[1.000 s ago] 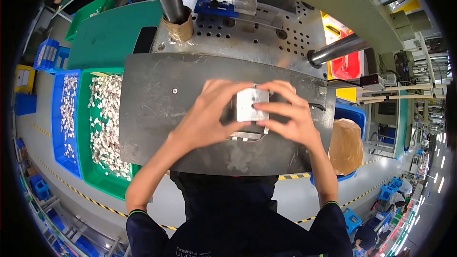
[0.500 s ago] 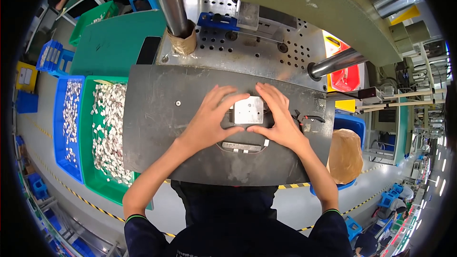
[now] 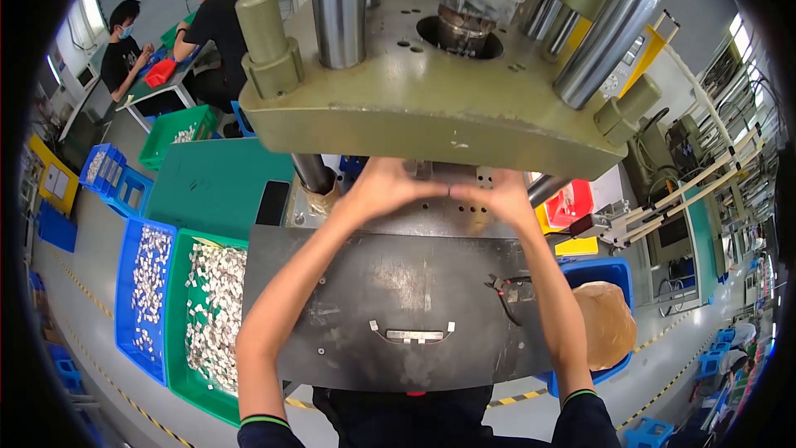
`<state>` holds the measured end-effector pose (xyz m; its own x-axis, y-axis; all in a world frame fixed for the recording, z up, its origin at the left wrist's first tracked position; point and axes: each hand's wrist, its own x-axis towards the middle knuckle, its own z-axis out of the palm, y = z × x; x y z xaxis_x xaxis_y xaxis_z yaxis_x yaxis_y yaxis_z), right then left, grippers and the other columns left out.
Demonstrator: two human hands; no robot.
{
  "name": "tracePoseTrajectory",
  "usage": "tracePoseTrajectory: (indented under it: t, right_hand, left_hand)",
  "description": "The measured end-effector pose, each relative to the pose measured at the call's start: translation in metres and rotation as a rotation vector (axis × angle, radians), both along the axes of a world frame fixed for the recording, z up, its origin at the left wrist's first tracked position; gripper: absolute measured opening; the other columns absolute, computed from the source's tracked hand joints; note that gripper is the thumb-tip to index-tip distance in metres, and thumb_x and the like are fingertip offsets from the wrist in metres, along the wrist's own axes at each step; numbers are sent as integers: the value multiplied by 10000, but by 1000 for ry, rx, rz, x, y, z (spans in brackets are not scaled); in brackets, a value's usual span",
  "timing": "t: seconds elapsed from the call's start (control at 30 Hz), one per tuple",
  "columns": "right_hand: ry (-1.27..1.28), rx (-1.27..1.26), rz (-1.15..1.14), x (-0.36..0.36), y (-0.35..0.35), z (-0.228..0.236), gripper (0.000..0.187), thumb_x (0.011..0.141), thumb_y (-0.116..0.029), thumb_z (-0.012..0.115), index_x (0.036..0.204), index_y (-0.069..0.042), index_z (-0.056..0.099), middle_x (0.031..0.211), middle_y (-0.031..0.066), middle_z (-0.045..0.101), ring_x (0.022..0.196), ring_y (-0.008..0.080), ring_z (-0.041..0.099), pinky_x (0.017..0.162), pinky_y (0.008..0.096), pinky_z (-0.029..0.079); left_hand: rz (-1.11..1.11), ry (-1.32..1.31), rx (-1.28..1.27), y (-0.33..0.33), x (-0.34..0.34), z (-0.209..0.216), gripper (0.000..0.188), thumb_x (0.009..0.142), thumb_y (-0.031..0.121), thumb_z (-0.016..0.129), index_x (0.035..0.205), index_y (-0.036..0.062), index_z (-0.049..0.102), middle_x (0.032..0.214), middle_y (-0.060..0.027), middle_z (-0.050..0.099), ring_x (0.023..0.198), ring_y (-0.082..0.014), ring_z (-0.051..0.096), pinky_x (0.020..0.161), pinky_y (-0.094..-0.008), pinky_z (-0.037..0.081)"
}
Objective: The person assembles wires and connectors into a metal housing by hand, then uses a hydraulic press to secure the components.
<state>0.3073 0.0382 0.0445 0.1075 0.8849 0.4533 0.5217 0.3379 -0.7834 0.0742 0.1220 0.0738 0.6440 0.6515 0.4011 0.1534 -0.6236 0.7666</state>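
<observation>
Both hands reach in beneath the olive upper plate of a press (image 3: 431, 129), and its edge hides most of my fingers. My left hand (image 3: 383, 191) and my right hand (image 3: 497, 195) point their thumbs at each other, the tips nearly touching. The square silver metal block held between them a moment ago is off the mat; the plate hides it. Nearer me, on the dark work mat (image 3: 348, 282), lies a narrow metal strip (image 3: 414, 335) with thin wires running to small white end pieces. A pair of cutters (image 3: 497, 284) rests by my right forearm.
On the left stand a green bin (image 3: 178, 323) and a blue bin (image 3: 124, 299), both with small white pieces. A blue tub (image 3: 609, 270) holding brown paper (image 3: 604, 323) is on the right. Steel press columns (image 3: 338, 17) rise ahead. Two people sit far left.
Both hands have moved forward from the mat to under the press plate, taking the metal block with them. The view has tilted up, showing more of the press. The metal strip stays on the mat.
</observation>
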Motion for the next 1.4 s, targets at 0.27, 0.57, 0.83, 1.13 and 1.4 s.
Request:
tracePoseTrajectory:
  t: [0.27,0.57,0.83,1.13,1.4]
  right_hand:
    - [-105,-170,49,12,55,-2,468,829,-255,901,1208,-26,750,1136,70,769,1018,176,694,898,351,566]
    - [-282,-139,-168,-15,46,-9,350,870,-146,859,1167,-6,737,1143,95,772,1001,224,713,896,383,576]
    - [-516,-2,-192,-5,63,-20,359,927,-248,801,1187,-10,730,1131,148,770,1001,275,731,895,410,562]
    - [-551,140,-215,19,95,-44,287,1001,-222,671,1187,-9,720,1157,168,747,1100,321,691,969,431,528]
    - [-437,361,-241,2,111,-39,226,991,-223,680,1054,-12,729,969,130,753,919,265,709,852,409,558]
  left_hand:
    - [47,37,148,64,7,-35,529,855,423,873,1246,92,741,1186,-86,751,1085,-271,690,954,-410,542]
    - [-251,89,-256,-46,-63,-86,178,902,106,703,1068,53,736,778,-75,694,685,-195,668,788,-333,542]
    - [-263,93,-225,-60,-64,-109,153,861,75,666,978,50,761,641,-47,637,574,-177,582,607,-340,495]
    - [-199,165,-244,-63,-61,-105,136,823,49,686,934,37,764,618,-25,630,551,-152,563,656,-313,507]
    - [-164,201,-216,-64,-56,-108,154,817,83,696,942,34,771,643,-47,647,582,-160,587,610,-316,496]
